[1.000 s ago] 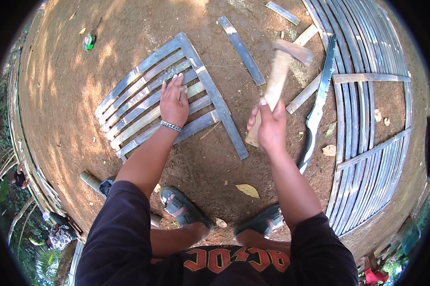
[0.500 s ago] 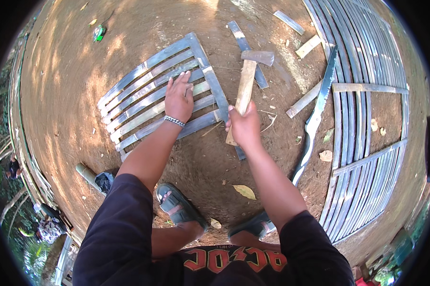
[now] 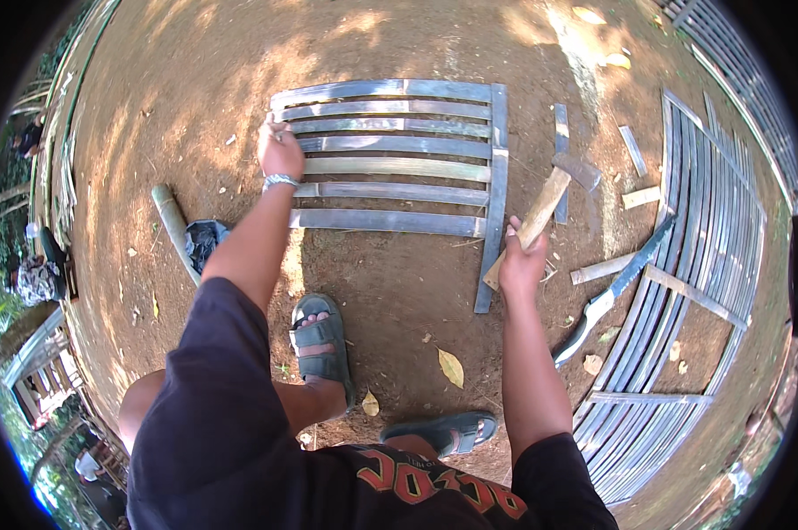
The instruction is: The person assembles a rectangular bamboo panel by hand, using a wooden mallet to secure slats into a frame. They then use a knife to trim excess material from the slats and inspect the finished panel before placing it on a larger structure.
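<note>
A small panel of several split-bamboo slats (image 3: 390, 166) lies on the dirt in front of me, a bamboo crosspiece (image 3: 498, 168) joining the slats at their right ends. At the opposite end, my left hand (image 3: 281, 152) is closed round the slat ends, its fingertips partly hidden. My right hand (image 3: 524, 258) grips the lower part of a hatchet's wooden handle, just right of the crosspiece. The hatchet (image 3: 545, 206) points up and to the right, its dark metal head (image 3: 577, 170) over a loose bamboo strip (image 3: 562, 128).
On the right lies a larger bamboo slat panel (image 3: 651, 397). A long saw-like blade (image 3: 644, 258) with a pale and black handle (image 3: 598, 307) rests against its edge. Short bamboo offcuts (image 3: 640, 197) are scattered nearby. A bamboo tube (image 3: 173, 223) and black plastic bag (image 3: 205, 240) lie left.
My left hand has gone from lying on the slats to gripping their left end. The panel has turned to lie straighter across my view. My right hand still holds the hatchet.
</note>
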`<act>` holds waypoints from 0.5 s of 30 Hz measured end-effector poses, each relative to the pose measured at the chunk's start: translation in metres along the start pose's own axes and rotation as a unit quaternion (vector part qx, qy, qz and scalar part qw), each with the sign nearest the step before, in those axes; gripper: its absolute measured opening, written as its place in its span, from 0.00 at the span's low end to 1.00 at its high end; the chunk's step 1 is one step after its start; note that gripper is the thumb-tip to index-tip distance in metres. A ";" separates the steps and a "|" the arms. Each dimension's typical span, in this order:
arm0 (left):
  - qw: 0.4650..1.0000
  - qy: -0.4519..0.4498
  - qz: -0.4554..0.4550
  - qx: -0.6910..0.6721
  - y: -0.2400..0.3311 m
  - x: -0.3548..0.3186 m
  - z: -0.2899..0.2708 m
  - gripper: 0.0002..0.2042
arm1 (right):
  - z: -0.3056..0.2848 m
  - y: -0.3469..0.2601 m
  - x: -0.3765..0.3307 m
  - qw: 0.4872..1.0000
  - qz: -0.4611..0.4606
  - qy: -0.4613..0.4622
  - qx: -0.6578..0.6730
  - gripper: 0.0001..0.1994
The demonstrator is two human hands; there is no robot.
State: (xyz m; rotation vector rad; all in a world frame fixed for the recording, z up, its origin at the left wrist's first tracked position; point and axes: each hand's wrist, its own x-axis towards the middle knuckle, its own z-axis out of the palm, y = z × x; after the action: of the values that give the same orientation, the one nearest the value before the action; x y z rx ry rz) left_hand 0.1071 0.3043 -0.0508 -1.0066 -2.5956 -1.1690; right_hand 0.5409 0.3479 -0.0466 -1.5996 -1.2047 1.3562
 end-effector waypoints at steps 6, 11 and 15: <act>0.974 -0.173 -0.111 0.099 -0.058 0.063 -0.007 0.15 | 0.017 -0.003 -0.004 1.000 0.017 0.004 0.011 0.18; 0.982 -0.105 -0.130 0.090 -0.062 0.048 0.003 0.12 | 0.024 -0.001 -0.011 0.997 0.040 0.025 0.057 0.17; 0.984 -0.082 -0.122 0.096 -0.060 0.042 0.007 0.11 | 0.036 -0.003 -0.016 0.992 0.055 0.052 0.097 0.18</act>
State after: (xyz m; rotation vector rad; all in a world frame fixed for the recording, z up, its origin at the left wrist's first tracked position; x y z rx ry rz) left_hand 0.0389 0.3024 -0.0779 -0.7937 -2.9616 -0.8891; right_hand 0.5050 0.3319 -0.0461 -1.5952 -0.9045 1.3942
